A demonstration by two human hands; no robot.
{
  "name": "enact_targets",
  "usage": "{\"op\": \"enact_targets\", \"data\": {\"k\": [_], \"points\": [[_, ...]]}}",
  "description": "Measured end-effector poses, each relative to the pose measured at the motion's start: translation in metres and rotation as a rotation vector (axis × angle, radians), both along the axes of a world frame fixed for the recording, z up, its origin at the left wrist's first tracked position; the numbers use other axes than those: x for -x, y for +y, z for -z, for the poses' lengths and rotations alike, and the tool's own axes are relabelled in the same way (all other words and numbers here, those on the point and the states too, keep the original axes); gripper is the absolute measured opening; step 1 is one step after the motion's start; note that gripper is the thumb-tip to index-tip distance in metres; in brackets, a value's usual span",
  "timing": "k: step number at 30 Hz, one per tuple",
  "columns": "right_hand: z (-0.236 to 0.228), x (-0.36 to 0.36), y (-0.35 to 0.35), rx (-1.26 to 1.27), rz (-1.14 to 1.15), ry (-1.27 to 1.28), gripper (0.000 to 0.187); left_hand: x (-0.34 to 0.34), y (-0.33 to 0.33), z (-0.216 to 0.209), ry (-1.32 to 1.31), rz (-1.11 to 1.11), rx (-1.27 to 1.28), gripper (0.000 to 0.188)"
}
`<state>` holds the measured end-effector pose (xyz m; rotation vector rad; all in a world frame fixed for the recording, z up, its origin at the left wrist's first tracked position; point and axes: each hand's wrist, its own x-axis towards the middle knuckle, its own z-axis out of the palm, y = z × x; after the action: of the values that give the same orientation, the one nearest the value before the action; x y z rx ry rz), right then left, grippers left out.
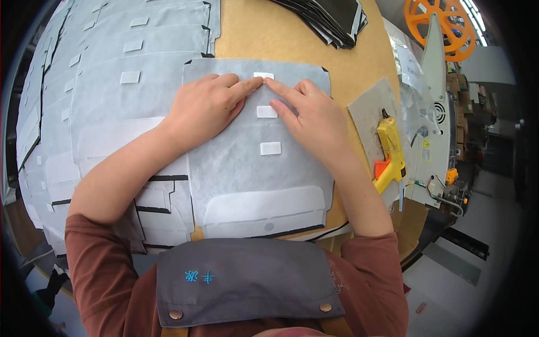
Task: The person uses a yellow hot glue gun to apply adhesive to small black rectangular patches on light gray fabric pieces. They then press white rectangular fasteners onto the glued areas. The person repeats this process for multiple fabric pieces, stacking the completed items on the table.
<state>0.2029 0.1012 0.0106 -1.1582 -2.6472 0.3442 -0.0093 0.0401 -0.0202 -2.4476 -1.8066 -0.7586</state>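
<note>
The index fingertips of a person's left hand [210, 106] and right hand [310, 115] come together at the lower edge of the uppermost white tab [264, 75], partly covering it, on a pale grey panel [227, 168] laid on a tan bench [252, 33]. The right thumb and forefinger stand apart, released; whether the left hand's curled fingers grasp anything cannot be told. The left forearm blocks overlapping panels [104, 101] alongside; the view's upper edge crops a black stack [337, 19]. At right, a yellow glue gun [391, 143] sits before a machine [433, 174], its yellow label [426, 150] too small to read. Blue characters [200, 277] mark a dark flap [247, 292] below.
</note>
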Motion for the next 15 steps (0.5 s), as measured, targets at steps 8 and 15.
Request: {"op": "enact_targets", "data": {"k": [8,15], "points": [[-0.012,0.015,0.020,-0.096,-0.001,-0.040,0.030,0.003,-0.001,-0.001,-0.206,-0.059,0.079,0.035],[0.012,0.092,0.084,-0.781,-0.138,0.249,0.035,0.017,0.002,-0.019,-0.861,-0.223,0.215,0.028]]}}
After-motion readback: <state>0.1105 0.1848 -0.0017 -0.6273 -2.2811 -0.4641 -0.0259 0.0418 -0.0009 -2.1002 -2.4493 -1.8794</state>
